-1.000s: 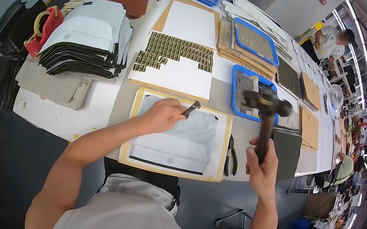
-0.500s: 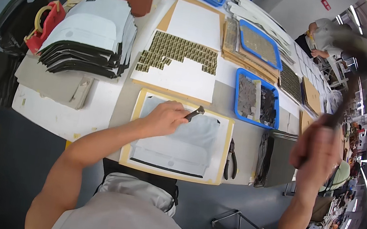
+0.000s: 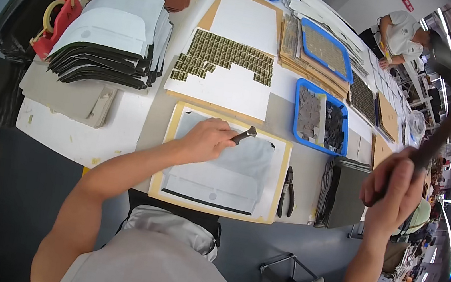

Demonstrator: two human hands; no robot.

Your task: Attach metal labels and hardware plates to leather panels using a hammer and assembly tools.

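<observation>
**Hammer [image 3: 440, 134] raised at right, punch-like tool [image 3: 244, 136] pinched over a pale panel [image 3: 206, 174]**

Left hand [image 3: 208, 140]: grip pressed together on the short, dark punch-like tool, its shiny end up and leaning to the right. Tool sits over the upper part of the panel; whether its lower end touches, cannot tell, the fingers cover it.

Right hand [image 3: 395, 182]: grip wrapped round the hammer's handle, off the table's [image 3: 80, 146] right side. Hammer head high, well apart from the tool, blurred.

Panel lies flat, light blue-grey, black strip along its near edge, on a white board [image 3: 277, 171] bordered with tan tape, directly before the person.

Just right of the board: black-handled pliers [image 3: 286, 197]. Farther right, a stack of dark pieces [image 3: 350, 190]. Beyond that, a blue tray [image 3: 296, 122] of grey and black bits in two compartments.

Beyond the board: a white sheet [image 3: 231, 97] bearing rows of small gold-and-dark pieces [image 3: 226, 54].

Left: a thick pile of pale, black-edged panels [image 3: 118, 25]; red tape dispenser [image 3: 58, 37] beside it.

Upper right: a co-worker [image 3: 400, 36], bent forward.
</observation>
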